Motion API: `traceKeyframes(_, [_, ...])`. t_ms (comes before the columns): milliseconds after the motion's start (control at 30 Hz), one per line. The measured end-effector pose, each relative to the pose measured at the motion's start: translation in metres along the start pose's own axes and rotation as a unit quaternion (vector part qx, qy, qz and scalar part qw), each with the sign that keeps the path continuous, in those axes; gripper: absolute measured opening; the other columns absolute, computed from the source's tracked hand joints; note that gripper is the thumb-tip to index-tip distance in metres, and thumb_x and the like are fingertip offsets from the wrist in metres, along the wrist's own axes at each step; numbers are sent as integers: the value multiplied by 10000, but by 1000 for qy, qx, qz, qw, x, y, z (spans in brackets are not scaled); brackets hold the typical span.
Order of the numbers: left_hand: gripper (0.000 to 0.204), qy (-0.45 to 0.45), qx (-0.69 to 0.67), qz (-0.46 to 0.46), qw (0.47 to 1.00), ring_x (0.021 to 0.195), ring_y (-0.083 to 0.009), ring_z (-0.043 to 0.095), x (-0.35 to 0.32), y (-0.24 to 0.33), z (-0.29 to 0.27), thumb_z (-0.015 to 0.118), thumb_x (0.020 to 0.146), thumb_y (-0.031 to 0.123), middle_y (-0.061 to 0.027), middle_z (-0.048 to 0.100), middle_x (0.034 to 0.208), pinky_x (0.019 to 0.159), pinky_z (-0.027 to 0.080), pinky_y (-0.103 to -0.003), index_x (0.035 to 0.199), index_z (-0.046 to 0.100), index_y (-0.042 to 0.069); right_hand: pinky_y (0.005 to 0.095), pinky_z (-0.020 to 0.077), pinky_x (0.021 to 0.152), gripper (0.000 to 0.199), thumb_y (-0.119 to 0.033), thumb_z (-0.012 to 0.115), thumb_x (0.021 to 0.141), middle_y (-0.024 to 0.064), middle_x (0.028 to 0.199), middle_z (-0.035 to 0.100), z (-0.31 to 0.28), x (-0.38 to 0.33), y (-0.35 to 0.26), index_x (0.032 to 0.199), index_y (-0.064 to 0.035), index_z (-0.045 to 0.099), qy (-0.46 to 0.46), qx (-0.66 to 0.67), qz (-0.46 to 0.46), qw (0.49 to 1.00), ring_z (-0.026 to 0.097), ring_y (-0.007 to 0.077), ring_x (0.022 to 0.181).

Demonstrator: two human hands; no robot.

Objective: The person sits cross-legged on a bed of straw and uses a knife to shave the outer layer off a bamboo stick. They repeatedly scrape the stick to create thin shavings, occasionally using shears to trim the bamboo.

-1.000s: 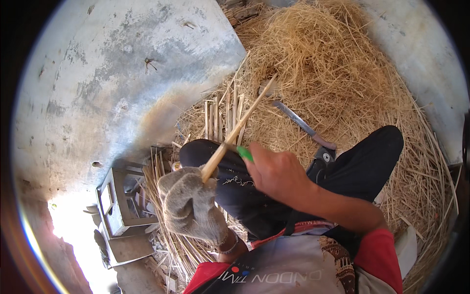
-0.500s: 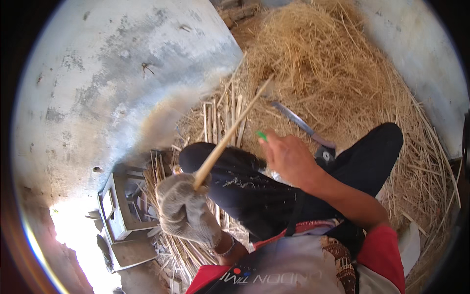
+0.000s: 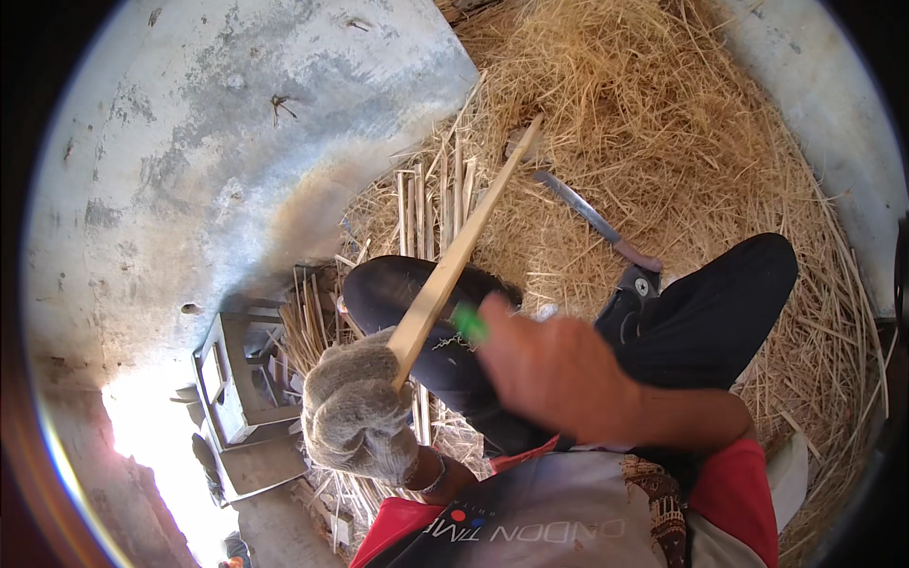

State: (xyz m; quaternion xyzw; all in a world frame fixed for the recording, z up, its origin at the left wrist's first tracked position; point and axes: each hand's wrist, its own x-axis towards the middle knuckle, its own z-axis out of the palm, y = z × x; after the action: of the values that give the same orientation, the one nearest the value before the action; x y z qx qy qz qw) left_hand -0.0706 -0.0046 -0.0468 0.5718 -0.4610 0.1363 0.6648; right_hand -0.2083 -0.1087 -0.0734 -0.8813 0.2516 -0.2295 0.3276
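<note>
My left hand, in a grey knit glove, is closed around the lower end of a split bamboo strip. The pale yellow strip slants up and to the right over my leg, narrowing toward its far end. My right hand is bare, blurred and curled, close to the strip's right side. A small bright green thing shows at its fingertips; I cannot tell whether it is held or wrapped on a finger. Beyond my hands, a long curved blade with a wooden handle lies near my shoe.
A large heap of fine shavings spreads across the far floor. Several cut sticks lie left of it, beside a stained wall. A box-like wooden stand is at the left. My dark-trousered legs are folded in front.
My right hand has moved left and nearer to me, toward the strip's lower part. The bamboo strip has turned to show a broader face, and my left hand has shifted slightly.
</note>
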Motion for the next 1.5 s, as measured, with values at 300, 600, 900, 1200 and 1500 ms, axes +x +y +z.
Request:
traceKeyframes(300, [212, 2, 3, 10, 1000, 785, -265, 675, 6, -1, -6, 822, 785, 128, -190, 659, 910, 624, 622, -378, 908, 675, 37, 446, 518, 467, 200, -206, 527, 1015, 149, 557, 588, 11, 2, 7, 904, -42, 502, 40, 7, -34, 999, 640, 339, 509])
traceKeyframes(600, [211, 10, 1, -2, 1000, 782, -266, 675, 10, -3, -2, 823, 780, 127, -189, 662, 907, 623, 617, -374, 898, 674, 37, 463, 514, 476, 146, -166, 528, 989, 168, 603, 613, 31, 13, 3, 933, -31, 520, 75, -17, -54, 996, 643, 359, 528])
traceKeyframes(900, [209, 20, -11, -10, 1000, 779, -267, 676, 9, -3, 10, 825, 775, 125, -189, 666, 905, 621, 612, -369, 889, 673, 36, 470, 486, 515, 238, -235, 546, 1016, 193, 642, 592, 12, 19, 9, 1013, 3, 535, 60, 107, 12, 992, 633, 374, 583])
traceKeyframes(1200, [208, 20, 5, 7, 1000, 775, -268, 677, 13, 4, 5, 826, 770, 124, -189, 670, 902, 620, 608, -365, 879, 673, 36, 459, 499, 557, 146, -138, 582, 969, 181, 762, 601, 3, 10, 3, 1001, -3, 538, 51, 163, -20, 985, 632, 385, 638])
traceKeyframes(1500, [207, 58, 57, 70, 994, 772, -269, 677, 9, 40, -38, 828, 765, 122, -189, 673, 899, 619, 603, -360, 869, 672, 36, 406, 513, 463, 171, -135, 583, 949, 112, 687, 542, -7, -12, -21, 978, 0, 482, 61, 194, -126, 971, 614, 303, 532])
